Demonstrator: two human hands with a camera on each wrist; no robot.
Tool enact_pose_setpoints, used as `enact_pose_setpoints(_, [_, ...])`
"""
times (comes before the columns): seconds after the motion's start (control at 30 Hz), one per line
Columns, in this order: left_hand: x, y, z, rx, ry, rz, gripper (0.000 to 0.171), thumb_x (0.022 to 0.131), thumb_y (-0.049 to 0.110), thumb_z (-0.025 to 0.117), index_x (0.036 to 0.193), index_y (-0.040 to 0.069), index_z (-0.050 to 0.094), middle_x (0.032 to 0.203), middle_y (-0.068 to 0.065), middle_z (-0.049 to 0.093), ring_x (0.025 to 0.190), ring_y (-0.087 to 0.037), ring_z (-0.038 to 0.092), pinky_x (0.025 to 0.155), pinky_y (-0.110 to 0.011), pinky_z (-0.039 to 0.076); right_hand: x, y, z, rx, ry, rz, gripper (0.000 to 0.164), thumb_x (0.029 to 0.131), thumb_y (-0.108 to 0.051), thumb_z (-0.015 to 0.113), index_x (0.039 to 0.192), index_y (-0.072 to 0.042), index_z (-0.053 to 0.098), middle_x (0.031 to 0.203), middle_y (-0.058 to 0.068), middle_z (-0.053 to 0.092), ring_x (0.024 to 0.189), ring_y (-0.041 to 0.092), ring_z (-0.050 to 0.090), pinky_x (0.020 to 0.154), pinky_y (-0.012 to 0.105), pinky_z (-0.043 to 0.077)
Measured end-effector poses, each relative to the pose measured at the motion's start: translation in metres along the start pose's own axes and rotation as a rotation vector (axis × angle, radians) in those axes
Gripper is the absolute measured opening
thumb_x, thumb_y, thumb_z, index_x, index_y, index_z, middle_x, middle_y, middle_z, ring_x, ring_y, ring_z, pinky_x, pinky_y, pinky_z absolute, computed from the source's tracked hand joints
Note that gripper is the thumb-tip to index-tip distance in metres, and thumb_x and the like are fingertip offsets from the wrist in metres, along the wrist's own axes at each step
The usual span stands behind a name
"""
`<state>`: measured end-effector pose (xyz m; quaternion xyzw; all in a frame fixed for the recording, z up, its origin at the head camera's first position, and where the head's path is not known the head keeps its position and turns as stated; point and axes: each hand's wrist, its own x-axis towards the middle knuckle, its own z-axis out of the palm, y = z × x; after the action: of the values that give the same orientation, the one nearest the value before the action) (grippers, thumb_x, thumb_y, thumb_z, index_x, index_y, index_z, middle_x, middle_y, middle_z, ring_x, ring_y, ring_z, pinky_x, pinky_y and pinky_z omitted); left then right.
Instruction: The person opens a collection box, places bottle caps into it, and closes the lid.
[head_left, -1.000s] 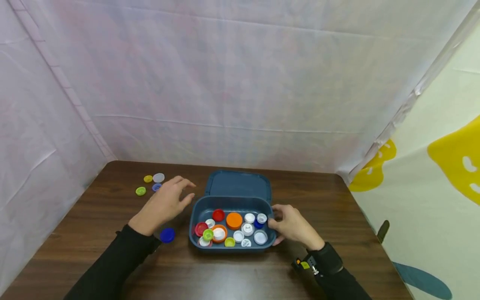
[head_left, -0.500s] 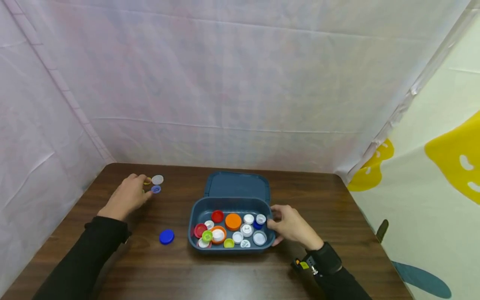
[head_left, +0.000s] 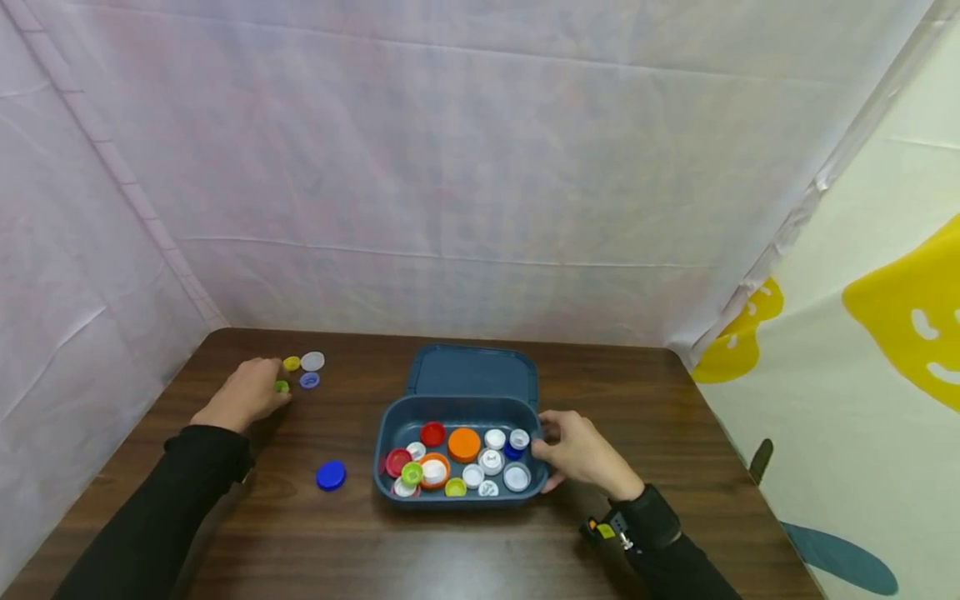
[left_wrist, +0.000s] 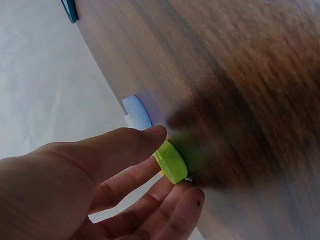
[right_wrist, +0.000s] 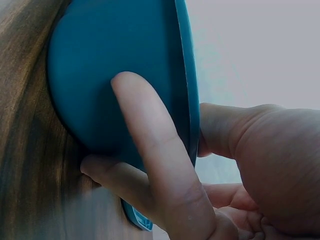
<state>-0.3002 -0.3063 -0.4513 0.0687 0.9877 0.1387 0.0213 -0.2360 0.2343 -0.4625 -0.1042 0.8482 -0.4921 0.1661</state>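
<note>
You were apparently picking: left hand [head_left: 242,395] pinched the green cap [left_wrist: 172,163], right hand [head_left: 588,457] gripped the box [head_left: 461,407]; next probably required lifting.

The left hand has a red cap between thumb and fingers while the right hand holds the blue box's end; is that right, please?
Not quite: the cap at the left hand is green, not red, as the left wrist view shows; the right hand does hold the box.
</note>
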Motion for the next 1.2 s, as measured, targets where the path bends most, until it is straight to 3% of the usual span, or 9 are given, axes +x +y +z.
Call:
enact_pose_setpoints(0.2, [0.003, 0.000, 0.000, -0.020, -0.010, 0.015, 0.023, 0.102, 0.001, 0.081, 0.117, -0.016, 0.077, 0.116, -0.037, 0.076, 0.112, -0.058, 0.073, 0.097, -0.067, 0.063, 0.000, -0.001, 0.000, -0.007, 0.000, 0.009, 0.057, 0.107, -0.004, 0.073, 0.158, 0.014, 0.058, 0.133, 0.032, 0.081, 0.070, 0.029, 0.085, 0.062, 0.048, 0.072])
enact_pose_setpoints(0.77, [0.003, -0.001, -0.001, -0.025, -0.020, 0.013, 0.020, 0.103, 0.001, 0.080, 0.115, -0.014, 0.077, 0.113, -0.035, 0.077, 0.109, -0.055, 0.074, 0.094, -0.066, 0.064, 0.001, 0.000, -0.002, -0.006, -0.006, 0.009, 0.059, 0.107, -0.005, 0.073, 0.160, 0.014, 0.056, 0.133, 0.033, 0.081, 0.071, 0.030, 0.085, 0.062, 0.048, 0.072])
enact_pose_setpoints(1.03, [-0.001, 0.010, -0.004, -0.010, 0.044, 0.059, 0.013, 0.101, 0.001, 0.082, 0.105, -0.010, 0.078, 0.104, -0.030, 0.076, 0.097, -0.046, 0.073, 0.086, -0.061, 0.062, 0.003, 0.000, -0.001, -0.017, 0.003, 0.031, 0.057, 0.107, -0.004, 0.073, 0.159, 0.013, 0.057, 0.135, 0.033, 0.080, 0.072, 0.028, 0.085, 0.062, 0.047, 0.072])
enact_pose_setpoints(1.2, [-0.006, 0.025, -0.005, -0.027, 0.063, 0.089, 0.017, 0.101, 0.000, 0.084, 0.110, -0.012, 0.076, 0.106, -0.031, 0.073, 0.099, -0.045, 0.071, 0.083, -0.058, 0.062, 0.002, 0.000, -0.002, -0.019, 0.004, 0.035, 0.057, 0.107, -0.005, 0.074, 0.159, 0.013, 0.058, 0.134, 0.032, 0.080, 0.072, 0.028, 0.086, 0.062, 0.047, 0.072])
